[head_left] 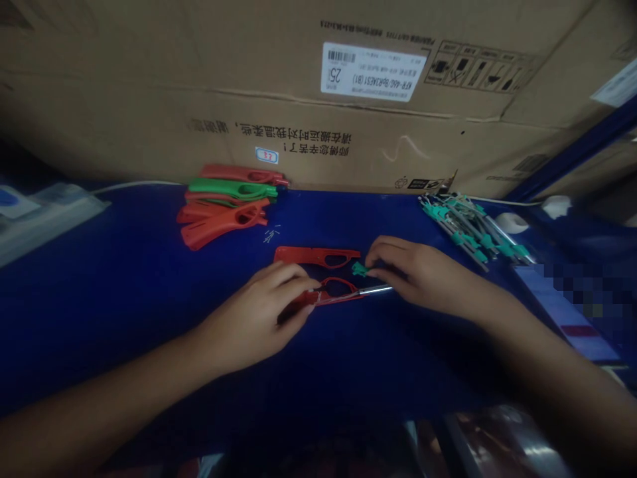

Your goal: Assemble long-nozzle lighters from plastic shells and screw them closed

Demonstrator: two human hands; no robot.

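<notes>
In the head view, my left hand (269, 305) is closed round the left end of a red plastic lighter casing half (341, 297), covering much of it. A thin metal tube (375, 290) juts from the casing's right end, and a white wire runs inside. My right hand (418, 269) pinches a small green plastic trigger (359, 269) between thumb and fingers, just above the tube. Another red casing half (318, 257) lies flat behind them, its loop to the right. Whether a dark bit at my left fingertips is a separate part, I cannot tell.
Red and green casings (223, 206) are stacked at the back left, beside several tiny pins (270, 235). Metal tubes with green parts (468, 229) pile up at the back right. A large cardboard box (279, 86) walls off the blue table (149, 285). A lit screen (572, 318) lies right.
</notes>
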